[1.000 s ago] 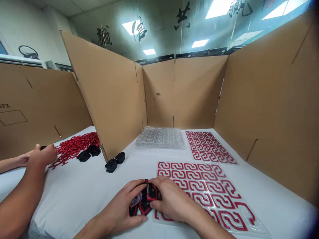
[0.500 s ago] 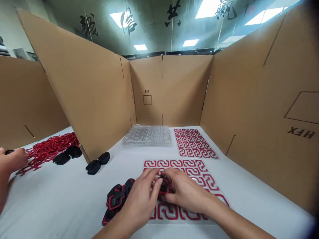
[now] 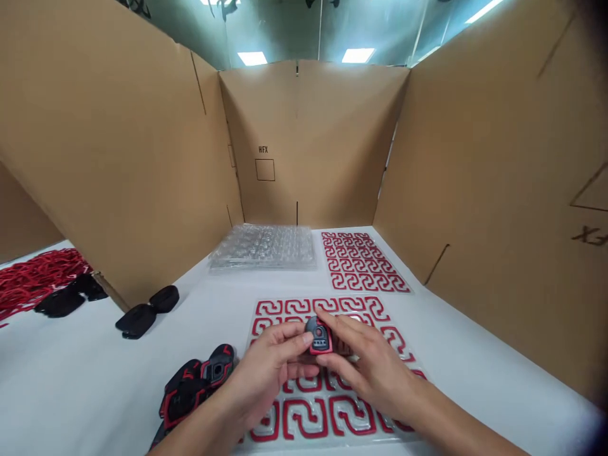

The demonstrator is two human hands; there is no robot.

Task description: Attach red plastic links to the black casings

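Observation:
A small black plastic casing with red trim (image 3: 318,335) is held between both hands above the near sheet, its face with a round detail and small slots turned toward me. My left hand (image 3: 270,364) pinches its left side, thumb on the face. My right hand (image 3: 373,354) grips the top and right edge with fingers and thumb. Beneath the hands lies a clear plastic tray (image 3: 342,441) filled with rows of red hook-shaped strips (image 3: 305,418). Beside my left forearm is a heap of black casings with red trim (image 3: 187,389), partly hidden by the arm.
A stack of clear trays (image 3: 266,247) lies at the back, with another tray of red strips (image 3: 365,261) to its right. Plain black casings (image 3: 137,321) rest by the left cardboard wall (image 3: 118,139). Beyond it is a pile of loose red strips (image 3: 40,275).
My view has shifted down and right. The casing in my hands has been turned so its face shows, and my left fingers have opened out beneath it. Another person's hand at far left has left view.

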